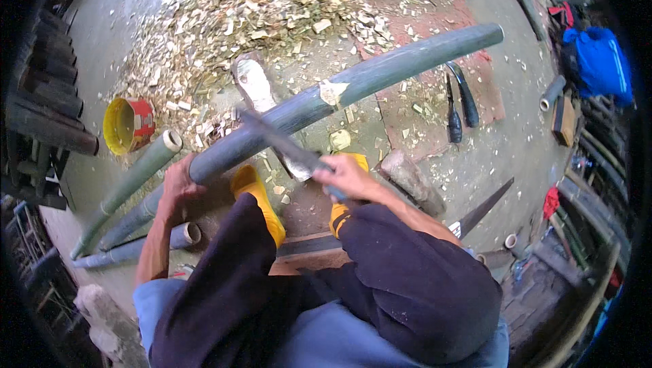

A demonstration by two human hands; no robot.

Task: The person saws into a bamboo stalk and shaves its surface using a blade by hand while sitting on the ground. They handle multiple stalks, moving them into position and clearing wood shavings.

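A tin (pixel 142 122) stands on the floor (pixel 102 49) at the left, beside the edge of the chips (pixel 244 11). Its inside wall shows yellow and its outside is red; what lies at its bottom is too dim to tell. Pale printing covers part of the red side, too small and slanted to read. At the lower right, a saw (pixel 487 206) carries a white patch with dark marks near the right forearm, also illegible. The blue cloth (pixel 601 62) at the right edge bears pale stripes.

The pole (pixel 407 59) slants across the middle, from the upper right down to the left hand (pixel 182 181), and passes over a pale-topped block (pixel 252 83). A light, bared patch marks its upper side near mid-length. The left hand grips the pole toward its lower left, fingers curled around its side; their tips are hidden. The right hand (pixel 348 178) holds a knife (pixel 282 142), its fingers closed together round the handle. The blade, blurred, lies across the pole in this view; whether it touches, I cannot tell.

A hooked tool (pixel 467 100) and a straight one (pixel 453 120) lie side by side on a reddish mat (pixel 438 100). A yellow boot (pixel 255 195) is planted below the pole, between the two hands.
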